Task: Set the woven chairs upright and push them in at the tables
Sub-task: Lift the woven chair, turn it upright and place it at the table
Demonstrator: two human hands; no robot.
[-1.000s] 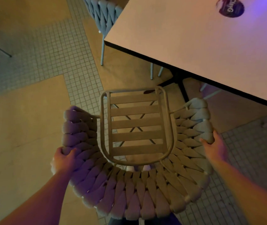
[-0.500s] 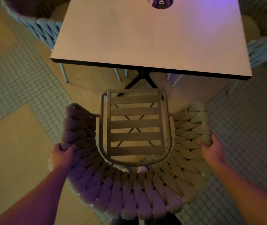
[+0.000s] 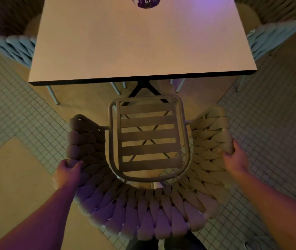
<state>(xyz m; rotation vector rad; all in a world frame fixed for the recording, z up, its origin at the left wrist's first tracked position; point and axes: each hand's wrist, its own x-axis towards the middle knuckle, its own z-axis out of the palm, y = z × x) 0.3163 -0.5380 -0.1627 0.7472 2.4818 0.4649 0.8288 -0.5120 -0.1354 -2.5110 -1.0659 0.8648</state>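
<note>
One woven chair [image 3: 149,177] upright on floor, 6 o'clock of worktop [image 3: 140,42], seat front near edge. Left hand [image 3: 68,171], right hand [image 3: 234,159] clenched on backrest rim.

Three woven chairs in view: one beige [image 3: 149,177] nearest, upright, plus two blue-grey, one at the table's left side [image 3: 15,47] and one at its right [image 3: 273,38]. One table [image 3: 125,47]. One round purple sticker [image 3: 146,1] on top. Two hands: left [image 3: 68,171], right [image 3: 235,159]. Five seat slats [image 3: 148,136].
</note>
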